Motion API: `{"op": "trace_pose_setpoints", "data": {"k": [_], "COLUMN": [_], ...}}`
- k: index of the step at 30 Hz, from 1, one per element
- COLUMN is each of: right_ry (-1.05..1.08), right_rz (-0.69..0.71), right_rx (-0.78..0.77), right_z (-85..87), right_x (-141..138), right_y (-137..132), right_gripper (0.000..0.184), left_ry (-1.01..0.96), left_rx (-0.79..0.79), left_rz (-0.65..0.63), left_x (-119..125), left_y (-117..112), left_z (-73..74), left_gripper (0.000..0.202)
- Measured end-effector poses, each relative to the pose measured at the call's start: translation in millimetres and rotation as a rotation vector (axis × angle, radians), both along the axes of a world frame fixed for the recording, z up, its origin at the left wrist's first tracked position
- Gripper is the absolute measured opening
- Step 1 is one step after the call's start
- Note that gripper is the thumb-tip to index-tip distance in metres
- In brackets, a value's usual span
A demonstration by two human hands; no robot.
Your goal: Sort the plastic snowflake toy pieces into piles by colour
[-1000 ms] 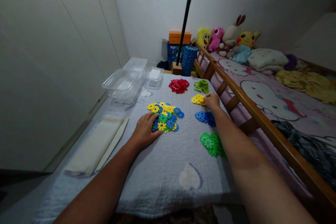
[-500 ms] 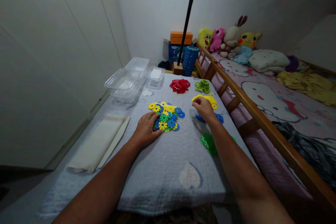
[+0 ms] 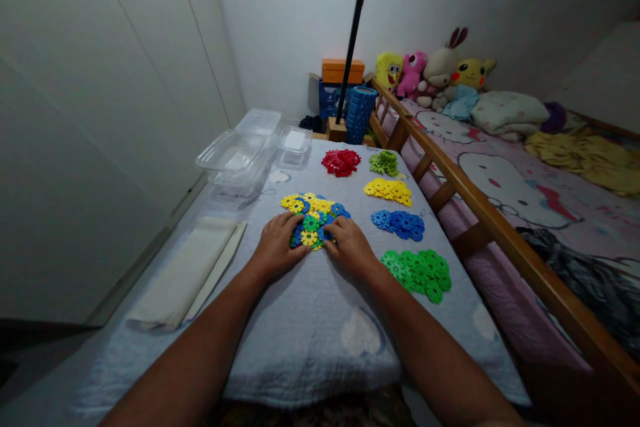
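Observation:
A mixed pile of flower-shaped plastic discs (image 3: 310, 238), yellow, blue and green, lies between my two hands. My left hand (image 3: 277, 245) rests against the pile's left edge, thumb and fingers apart, holding nothing that shows. At the right edge, my right hand (image 3: 351, 248) touches the pile with its fingers bent and its thumb apart from the forefinger, near blue discs. To the right lie single-colour heaps: yellow discs (image 3: 388, 192), blue discs (image 3: 399, 224) and green discs (image 3: 420, 272). Farther back are red discs (image 3: 341, 162) and light green discs (image 3: 384, 163).
Clear plastic containers (image 3: 234, 152) stand at the back left of the cloth-covered table (image 3: 310, 333). A folded cream cloth (image 3: 187, 273) lies at the left. A wooden bed rail (image 3: 465, 203) runs along the right side. A dark pole (image 3: 354, 40) rises behind the table.
My right hand has moved left and toward me, from above the yellow heap to the mixed pile. The blue and green heaps are now uncovered. My left hand stays at the pile.

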State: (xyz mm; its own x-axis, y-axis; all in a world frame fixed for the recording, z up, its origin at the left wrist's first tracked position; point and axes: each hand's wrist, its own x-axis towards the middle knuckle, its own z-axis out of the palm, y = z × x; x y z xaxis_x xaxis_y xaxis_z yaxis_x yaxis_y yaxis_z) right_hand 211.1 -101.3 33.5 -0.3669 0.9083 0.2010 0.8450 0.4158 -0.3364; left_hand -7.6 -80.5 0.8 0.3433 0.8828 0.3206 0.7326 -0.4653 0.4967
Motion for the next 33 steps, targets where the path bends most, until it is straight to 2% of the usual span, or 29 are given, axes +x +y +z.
{"op": "trace_pose_setpoints", "data": {"k": [5, 11, 17, 21, 26, 33], "right_ry": [-0.035, 0.033, 0.091, 0.126, 0.223, 0.283], "right_rz": [-0.007, -0.065, 0.071, 0.072, -0.102, -0.468], "right_rx": [0.024, 0.062, 0.063, 0.093, 0.154, 0.078], "right_z": [1.7, 1.5, -1.8, -2.1, 6.5, 24.4], "right_x": [1, 10, 8, 6, 33, 115], "right_y": [1, 6, 2, 3, 15, 21], "right_gripper": [0.012, 0.021, 0.017, 0.018, 0.023, 0.02], "left_ry": [0.007, 0.013, 0.01, 0.015, 0.035, 0.041], "left_rx": [-0.003, -0.024, -0.025, -0.031, -0.049, -0.044], "left_rz": [-0.001, -0.005, -0.004, -0.008, 0.0, -0.003], "left_x": [0, -1, -1, -1, -1, -1], "left_y": [0, -1, 0, 0, -1, 0], "left_z": [1.9, 2.9, 2.2, 2.7, 3.0, 4.8], "left_gripper": [0.062, 0.062, 0.062, 0.062, 0.065, 0.063]}}
